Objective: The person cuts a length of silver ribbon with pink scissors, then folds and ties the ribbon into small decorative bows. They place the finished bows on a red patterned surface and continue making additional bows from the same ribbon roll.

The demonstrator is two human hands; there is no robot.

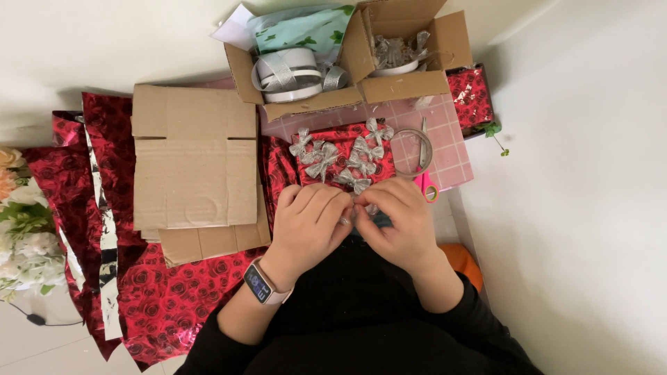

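Head view: hands meet right at the person's lap
Left hand (309,226): fingers curled, pinching a small silver ribbon piece (360,205)
Right hand (396,222): pinching the same piece from the other side
Just beyond: silver bows (340,158) on a red rose-print box (345,134)
Right: pink scissors (426,182)
Left: flat cardboard (194,163)

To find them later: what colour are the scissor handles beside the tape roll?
Bright pink plastic scissor handles, clearest in the head view.

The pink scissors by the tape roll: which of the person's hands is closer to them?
The right hand. It sits just left of the pink scissors, almost touching the handles. The left hand, with the watch on its wrist, lies farther off, beyond the right one.
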